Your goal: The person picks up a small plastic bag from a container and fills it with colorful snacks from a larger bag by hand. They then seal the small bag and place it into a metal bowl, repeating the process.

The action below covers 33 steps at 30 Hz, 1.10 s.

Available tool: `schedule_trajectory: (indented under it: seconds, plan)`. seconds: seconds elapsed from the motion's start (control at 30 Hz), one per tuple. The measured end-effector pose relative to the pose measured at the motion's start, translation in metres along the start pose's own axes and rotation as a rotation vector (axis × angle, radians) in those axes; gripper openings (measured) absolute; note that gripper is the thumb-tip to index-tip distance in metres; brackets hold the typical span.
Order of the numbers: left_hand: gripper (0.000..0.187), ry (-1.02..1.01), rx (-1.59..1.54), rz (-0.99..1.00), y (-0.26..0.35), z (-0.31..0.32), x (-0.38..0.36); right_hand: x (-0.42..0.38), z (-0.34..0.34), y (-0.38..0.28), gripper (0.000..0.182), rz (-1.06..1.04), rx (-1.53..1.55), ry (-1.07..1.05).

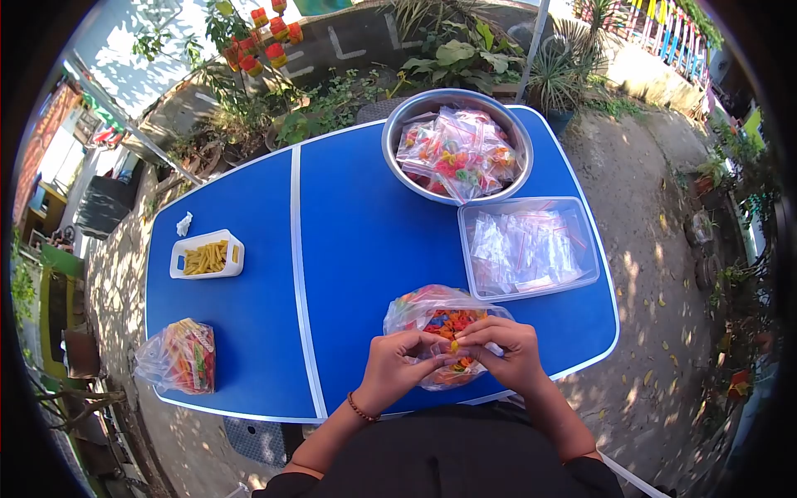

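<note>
My left hand (397, 365) and right hand (502, 353) are pinched together on a small bag (455, 347) I'm filling, just over the big open bag of coloured snacks (436, 319) at the table's (349, 249) near edge. A fair few packed bags sit in the steel bowl (457, 149) — yet the tray of empty bags (527, 249) looks well stocked, so I judge plenty remains — another full bag (178, 357) waits at far left

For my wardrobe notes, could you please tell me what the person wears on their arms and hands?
Both hands are bare, without gloves. The left hand has a brown beaded bracelet at its wrist. The right hand shows no jewellery. Dark sleeves end near the elbows.
</note>
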<state>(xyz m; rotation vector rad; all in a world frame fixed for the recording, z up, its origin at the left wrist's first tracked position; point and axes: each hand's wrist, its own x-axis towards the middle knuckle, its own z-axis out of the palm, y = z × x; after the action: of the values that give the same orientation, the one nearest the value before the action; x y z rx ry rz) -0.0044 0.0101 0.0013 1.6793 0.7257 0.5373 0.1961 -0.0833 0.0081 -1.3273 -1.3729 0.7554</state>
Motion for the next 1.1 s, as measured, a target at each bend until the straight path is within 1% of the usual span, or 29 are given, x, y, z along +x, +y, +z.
schedule_trajectory:
  seconds: [0.1,0.2,0.23,0.3,0.33,0.4,0.5,0.53,0.6,0.7,0.8,0.9,0.93,1.0,1.03,1.1]
  plan:
    - [0.027,-0.01,0.001,0.038,0.003,-0.001,0.001,0.003,-0.002,-0.008,0.015,-0.09,-0.193,-0.089]
    - [0.028,-0.005,-0.052,0.027,0.002,0.001,0.001,0.008,-0.004,-0.018,0.019,-0.124,-0.283,-0.117]
    - [0.028,0.0,-0.076,0.016,0.001,0.002,0.0,0.007,-0.002,-0.016,0.019,-0.058,-0.125,-0.073]
    - [0.03,-0.008,-0.269,-0.057,-0.006,0.004,0.0,0.002,0.003,-0.008,0.018,0.073,0.191,0.015]
    - [0.031,-0.011,-0.366,-0.094,-0.009,0.005,0.0,0.003,0.0,-0.009,0.016,0.16,0.129,0.012]
    - [0.031,0.01,-0.427,-0.102,-0.015,0.005,-0.001,0.003,-0.006,-0.009,0.014,0.333,0.005,0.002]
    - [0.031,0.023,-0.468,-0.135,-0.012,0.004,-0.002,-0.001,-0.002,0.002,0.013,0.077,-0.573,-0.133]
    - [0.03,0.023,-0.473,-0.15,-0.011,0.003,-0.002,-0.002,0.002,0.004,0.013,0.07,-0.635,-0.128]
    - [0.029,0.025,-0.464,-0.112,-0.01,0.005,-0.001,-0.003,0.012,0.007,0.014,0.056,-0.761,-0.115]
    - [0.031,0.021,-0.488,-0.108,-0.01,0.006,0.0,-0.004,0.016,0.014,0.013,0.056,-0.823,-0.148]
    - [0.031,0.005,-0.519,-0.105,-0.009,0.005,-0.001,-0.002,0.014,0.014,0.01,0.039,-0.636,-0.026]
    - [0.031,0.016,-0.503,-0.075,-0.01,0.007,0.0,0.002,0.006,0.0,0.009,0.118,-0.22,0.062]
    - [0.03,0.021,-0.49,-0.063,-0.011,0.008,0.0,0.002,0.006,-0.003,0.01,0.113,-0.113,0.098]
    - [0.03,0.024,-0.29,-0.003,-0.017,0.008,0.0,0.0,0.009,-0.009,0.012,0.103,0.099,0.173]
    - [0.03,0.025,-0.19,0.028,-0.018,0.008,-0.001,-0.001,0.009,-0.012,0.014,0.124,0.095,0.158]
    - [0.031,0.018,-0.107,0.067,-0.013,0.007,0.0,-0.002,0.008,-0.017,0.017,0.163,0.087,0.128]
